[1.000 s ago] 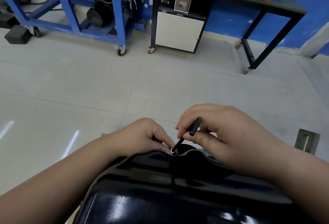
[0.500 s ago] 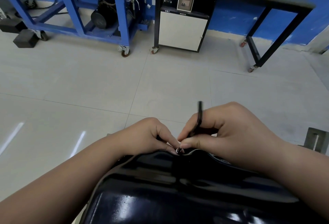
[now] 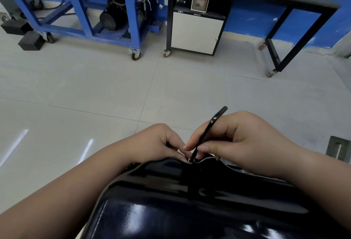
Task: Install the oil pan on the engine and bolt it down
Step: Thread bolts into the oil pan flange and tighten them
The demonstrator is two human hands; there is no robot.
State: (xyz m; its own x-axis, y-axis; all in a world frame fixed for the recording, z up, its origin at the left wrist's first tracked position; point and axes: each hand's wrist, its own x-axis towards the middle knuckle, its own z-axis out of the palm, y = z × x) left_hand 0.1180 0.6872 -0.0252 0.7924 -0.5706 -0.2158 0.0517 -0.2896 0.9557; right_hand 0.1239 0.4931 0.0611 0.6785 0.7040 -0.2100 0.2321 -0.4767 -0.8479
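A glossy black oil pan (image 3: pixel 190 200) fills the lower middle of the head view, bottom side up. At its far rim a small bolt (image 3: pixel 190 160) sits in the flange. My right hand (image 3: pixel 247 143) pinches a thin black hex key (image 3: pixel 209 130), whose lower tip stands in the bolt head and whose upper end leans up and to the right. My left hand (image 3: pixel 157 143) rests at the rim just left of the bolt, its curled fingertips touching the bolt. The engine below the pan is hidden.
Pale floor tiles stretch beyond the pan. At the back stand a blue wheeled frame (image 3: pixel 85 10) with a motor, a white cabinet (image 3: pixel 195 31) on castors and a black-legged table (image 3: pixel 284 48) with orange cables. A grey metal bracket (image 3: pixel 338 149) lies at the right.
The hex key's upper end swung from low and right to upright, and now it leans right again while its tip stays in the bolt. My left hand stays put.
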